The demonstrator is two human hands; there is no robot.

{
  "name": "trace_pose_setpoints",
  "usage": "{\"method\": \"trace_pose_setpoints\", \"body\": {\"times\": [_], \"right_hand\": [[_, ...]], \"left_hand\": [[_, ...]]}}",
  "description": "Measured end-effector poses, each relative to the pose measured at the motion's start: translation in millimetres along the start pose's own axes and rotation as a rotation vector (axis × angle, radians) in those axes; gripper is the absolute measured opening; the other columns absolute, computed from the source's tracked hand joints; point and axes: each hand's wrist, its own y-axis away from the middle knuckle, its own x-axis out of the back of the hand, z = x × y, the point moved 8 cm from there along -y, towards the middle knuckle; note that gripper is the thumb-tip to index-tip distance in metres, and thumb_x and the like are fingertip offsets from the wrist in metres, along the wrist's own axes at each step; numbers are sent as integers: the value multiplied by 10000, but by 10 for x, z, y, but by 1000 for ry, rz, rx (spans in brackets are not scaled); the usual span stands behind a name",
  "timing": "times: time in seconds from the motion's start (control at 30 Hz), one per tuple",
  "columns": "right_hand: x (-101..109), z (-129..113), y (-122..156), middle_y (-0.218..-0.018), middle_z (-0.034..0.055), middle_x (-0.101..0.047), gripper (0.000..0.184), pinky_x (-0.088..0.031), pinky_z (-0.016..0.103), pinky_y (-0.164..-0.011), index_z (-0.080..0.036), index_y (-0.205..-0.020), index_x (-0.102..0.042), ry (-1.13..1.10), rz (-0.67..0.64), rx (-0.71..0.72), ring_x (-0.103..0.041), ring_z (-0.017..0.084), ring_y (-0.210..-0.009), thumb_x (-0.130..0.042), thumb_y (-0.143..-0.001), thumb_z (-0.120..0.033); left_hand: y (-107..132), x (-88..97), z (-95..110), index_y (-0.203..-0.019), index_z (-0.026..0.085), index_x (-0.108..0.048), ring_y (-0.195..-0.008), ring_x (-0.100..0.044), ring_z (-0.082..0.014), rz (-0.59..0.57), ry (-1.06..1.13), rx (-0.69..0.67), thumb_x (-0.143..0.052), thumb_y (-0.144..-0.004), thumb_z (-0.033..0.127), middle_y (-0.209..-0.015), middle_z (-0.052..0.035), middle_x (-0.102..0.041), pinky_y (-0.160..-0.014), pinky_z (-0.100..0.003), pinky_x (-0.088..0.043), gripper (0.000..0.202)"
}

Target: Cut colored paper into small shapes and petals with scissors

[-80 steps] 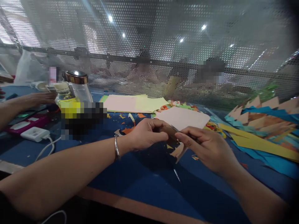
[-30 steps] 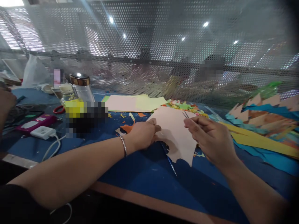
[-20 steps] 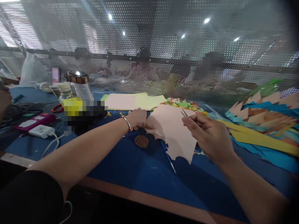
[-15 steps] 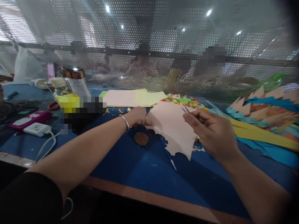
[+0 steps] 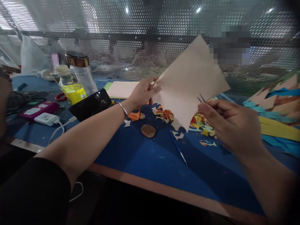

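Nearest, below and left of the right hand [image 5: 232,128], a thin blue pen [image 5: 179,150] lies on the blue table [image 5: 145,162]. The right hand is curled shut round a slim metal tool [image 5: 201,98], whose two fine points stick up past the forefinger; whether it is scissors or tweezers cannot be told. Just left of the pen, and below the left hand [image 5: 142,92], a brown disc [image 5: 148,131] lies flat. Bright scraps [image 5: 199,120] are strewn between the two hands on the table. The left hand, with a bangle [image 5: 123,109] at the wrist, pinches the left edge of a pink paper [image 5: 192,78] between thumb and fingers. It holds the sheet up off the table, tilted, with its jagged lower edge close to the tool's points. Left of the left forearm lie a black phone [image 5: 90,104], a white charger [image 5: 45,118] and a bottle [image 5: 70,87] of yellow liquid, with a jar [image 5: 81,73] behind it. Beyond the left hand lies a flat stack [image 5: 120,89] of sheets. Right of the right hand lie blue and yellow strips [image 5: 281,125]. Farthest off stands a mesh screen [image 5: 117,31].
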Motion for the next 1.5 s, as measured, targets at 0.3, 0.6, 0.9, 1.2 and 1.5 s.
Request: {"method": "trace_pose_setpoints", "body": {"times": [0.3,0.6,0.9,1.2,1.5], "right_hand": [[-33,-16,-4,-451,-27,-482,564,-252,274,-401,-228,-654,-635,32,-21,7,-377,103,-392,-628,-812,-769],[-37,-66,-13,-475,-4,-508,614,-261,271,-423,-209,-623,-593,34,-52,-36,-408,104,-426,-639,-775,-802],[-55,-70,-10,-477,-9,-498,576,-251,283,-419,-212,-647,-610,18,-90,-30,-404,104,-416,-650,-795,-767],[-73,-46,-13,-427,-31,-430,602,-248,268,-409,-214,-599,-587,-11,-95,-32,-364,100,-403,-675,-761,-787],[-105,-20,-13,-426,-37,-440,472,-265,272,-415,-211,-638,-632,28,-118,-15,-340,92,-395,-674,-810,-649]], "left_hand": [[-35,378,-576,-872,198,-501,-497,-443,-49,348,111,469,-545,-948,99,-669,32,-512,-496,-213,-272,133],[-10,575,-651,-1019,227,-538,-753,-604,-128,364,46,520,-624,-939,236,-839,-35,-634,-653,-276,-425,119],[64,281,-255,-974,177,-718,-842,-634,-192,-378,-633,336,-863,-637,386,-940,-68,-719,-726,-305,-414,422],[274,123,-120,-1021,214,-736,-766,-611,-181,-690,-1098,313,-772,-681,342,-897,-32,-729,-675,-277,-377,365],[381,64,35,-970,221,-737,-786,-586,-172,-735,-1154,277,-752,-760,384,-943,-33,-738,-681,-274,-344,266]]}}
